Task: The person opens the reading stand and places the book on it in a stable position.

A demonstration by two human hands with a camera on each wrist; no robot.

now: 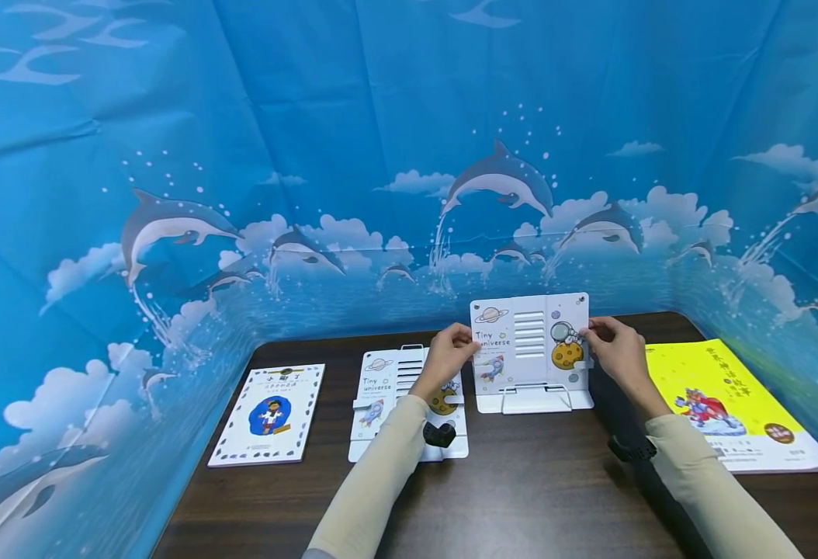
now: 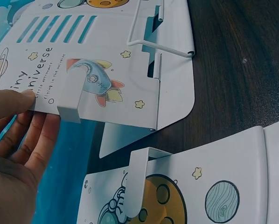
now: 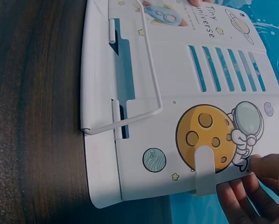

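Observation:
A white metal book stand [image 1: 529, 365], printed with "Tiny universe", a rocket, a moon and an astronaut, stands with its panel raised on its base. My left hand [image 1: 444, 362] pinches the panel's left edge, thumb in front and fingers behind. On the opposite edge, my right hand [image 1: 618, 357] pinches it the same way, close to the page clip [image 3: 205, 170]. A wire bracket [image 3: 153, 79] juts out at the foot of the panel. Beneath my left forearm lies a second, matching book stand [image 1: 374, 392], folded flat and partly covered by the arm.
At the left of the dark wooden table [image 1: 507, 497] lies a white book [image 1: 234, 442] with a blue circle on its cover. A larger yellow book [image 1: 688, 373] lies at the right. Behind the table hangs a blue dolphin-print curtain [image 1: 395, 116].

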